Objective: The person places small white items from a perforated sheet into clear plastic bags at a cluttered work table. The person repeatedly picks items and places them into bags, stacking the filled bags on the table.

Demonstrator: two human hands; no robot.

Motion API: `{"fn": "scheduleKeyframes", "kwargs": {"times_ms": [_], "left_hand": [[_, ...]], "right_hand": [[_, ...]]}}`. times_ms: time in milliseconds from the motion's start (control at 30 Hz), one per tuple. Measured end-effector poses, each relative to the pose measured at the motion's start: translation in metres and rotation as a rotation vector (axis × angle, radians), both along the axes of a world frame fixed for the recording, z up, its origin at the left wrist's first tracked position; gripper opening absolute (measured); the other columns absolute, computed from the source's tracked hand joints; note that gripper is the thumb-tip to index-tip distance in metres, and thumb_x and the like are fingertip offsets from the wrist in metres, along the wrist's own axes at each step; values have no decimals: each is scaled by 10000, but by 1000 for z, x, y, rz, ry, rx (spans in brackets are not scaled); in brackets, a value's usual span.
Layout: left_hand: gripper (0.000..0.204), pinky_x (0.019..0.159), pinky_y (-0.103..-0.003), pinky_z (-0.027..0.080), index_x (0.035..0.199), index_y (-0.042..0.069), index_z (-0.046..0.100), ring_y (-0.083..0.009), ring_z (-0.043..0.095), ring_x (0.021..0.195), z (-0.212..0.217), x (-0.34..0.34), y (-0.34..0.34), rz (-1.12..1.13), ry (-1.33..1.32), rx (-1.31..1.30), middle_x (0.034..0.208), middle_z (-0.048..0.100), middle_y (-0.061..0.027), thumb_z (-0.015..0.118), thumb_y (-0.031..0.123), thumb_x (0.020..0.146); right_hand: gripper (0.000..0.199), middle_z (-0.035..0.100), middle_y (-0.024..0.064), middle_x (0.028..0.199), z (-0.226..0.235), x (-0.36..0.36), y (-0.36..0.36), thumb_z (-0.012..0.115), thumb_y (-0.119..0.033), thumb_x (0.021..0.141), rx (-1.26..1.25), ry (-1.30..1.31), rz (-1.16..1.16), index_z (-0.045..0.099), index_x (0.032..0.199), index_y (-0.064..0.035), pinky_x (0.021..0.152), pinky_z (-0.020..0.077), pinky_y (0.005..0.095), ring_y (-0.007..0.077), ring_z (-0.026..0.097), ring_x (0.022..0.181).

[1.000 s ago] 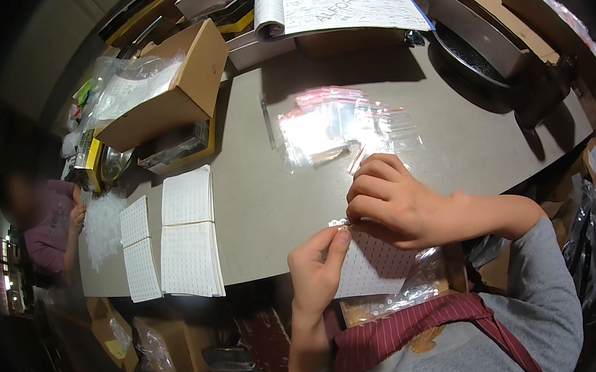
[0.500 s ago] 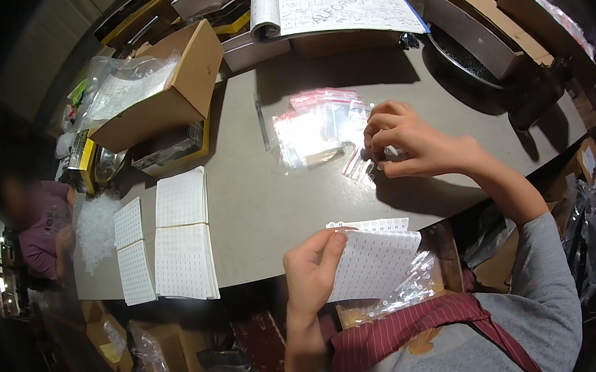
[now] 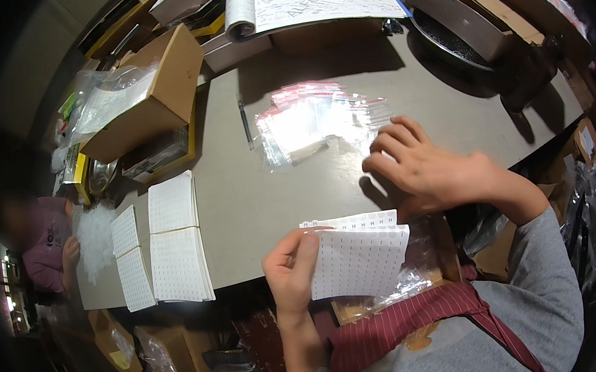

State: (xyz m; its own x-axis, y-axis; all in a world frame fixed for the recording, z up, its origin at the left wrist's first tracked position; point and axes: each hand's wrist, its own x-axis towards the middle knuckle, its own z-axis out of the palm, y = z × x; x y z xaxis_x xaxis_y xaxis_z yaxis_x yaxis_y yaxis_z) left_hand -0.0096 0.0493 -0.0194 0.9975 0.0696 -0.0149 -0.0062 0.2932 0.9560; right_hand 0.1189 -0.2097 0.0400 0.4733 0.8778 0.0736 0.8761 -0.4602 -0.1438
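My left hand (image 3: 292, 268) pinches the left edge of a folded white sheet of stickers (image 3: 358, 262), printed all over with rows of small dark marks. The sheet hangs over the table's near edge, its folded-back part standing up behind. My right hand (image 3: 431, 167) is above the tabletop to the right of it, fingers spread and slightly bent, with nothing visible in them; its thumb is mostly hidden. Just beyond those fingertips lies a glossy heap of clear zip bags (image 3: 300, 125) with red-edged tops. Glare washes out part of the heap.
Banded stacks of sticker sheets (image 3: 177, 260) lie at the left beside a pile of small clear pieces (image 3: 96, 239). A pen (image 3: 245, 123), an open cardboard box (image 3: 163, 102) and a writing pad (image 3: 324, 3) stand farther back. A black round pan (image 3: 453, 52) sits far right. Another person (image 3: 47, 236) is at left.
My right hand has moved back from the zip bags toward me, and its fingers have spread. The left hand still holds the sheet. The whole view has shifted slightly.
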Motion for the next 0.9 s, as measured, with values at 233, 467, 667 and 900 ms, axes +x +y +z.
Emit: {"fn": "scheduleKeyframes", "kwargs": {"times_ms": [233, 467, 667, 900], "left_hand": [[172, 790, -253, 509, 1066, -40, 755, -118, 659, 875, -5, -2, -6, -2, -71, 270, 949, 743, -74, 636, 48, 979], [181, 786, -288, 526, 1121, -51, 720, -157, 675, 878, 0, 2, -35, -153, -122, 400, 972, 743, -119, 644, 38, 983], [210, 788, -284, 520, 1161, -52, 702, -154, 661, 874, 0, 10, -42, -218, -61, 403, 998, 735, -136, 618, 68, 1011], [258, 895, -264, 496, 1205, -59, 704, -125, 633, 995, 7, 18, -50, -331, 59, 203, 1094, 733, -83, 586, 106, 1045]], "right_hand": [[364, 594, 177, 1094, 5, -14, -21, 718, -103, 790, 256, 373, 13, 593, 1124, -29, 1014, 429, 481, 373, 567, 1110], [294, 625, 189, 1007, 2, -18, 7, 674, -43, 787, 413, 482, 75, 599, 1068, -3, 865, 505, 445, 378, 619, 998], [256, 598, 176, 934, -9, -15, 5, 683, -22, 747, 455, 316, 92, 593, 986, -6, 825, 486, 459, 384, 597, 926], [151, 625, 117, 928, -12, -4, -5, 702, -129, 914, 411, 449, 43, 614, 978, -23, 842, 483, 411, 316, 600, 903]]}}
